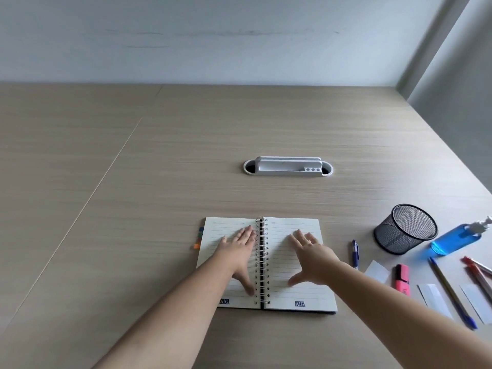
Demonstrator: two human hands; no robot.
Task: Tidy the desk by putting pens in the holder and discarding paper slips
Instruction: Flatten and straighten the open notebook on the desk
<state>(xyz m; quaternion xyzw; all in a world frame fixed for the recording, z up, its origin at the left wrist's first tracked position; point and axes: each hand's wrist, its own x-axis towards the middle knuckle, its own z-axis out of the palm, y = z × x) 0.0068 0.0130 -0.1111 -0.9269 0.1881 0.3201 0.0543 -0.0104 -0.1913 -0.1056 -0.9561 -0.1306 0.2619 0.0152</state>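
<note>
Left hand (237, 251) laid flat on left page of open spiral notebook (298, 278), fingers spread, nothing held. Right hand (310, 255) held over right page, fingers splayed wide, empty; contact with page cannot be told. Black mesh pen holder (404, 230) seen at right on desk (133, 182), no contents visible inside. Blue pen (355, 253), pink highlighter (402, 278), long pen (452, 292), red pens (478, 270), paper slips (376, 271) scattered near holder. Blue pump bottle (456, 239) lying just beside holder. White cable tray (288, 166) set in desk, apparently empty.
</note>
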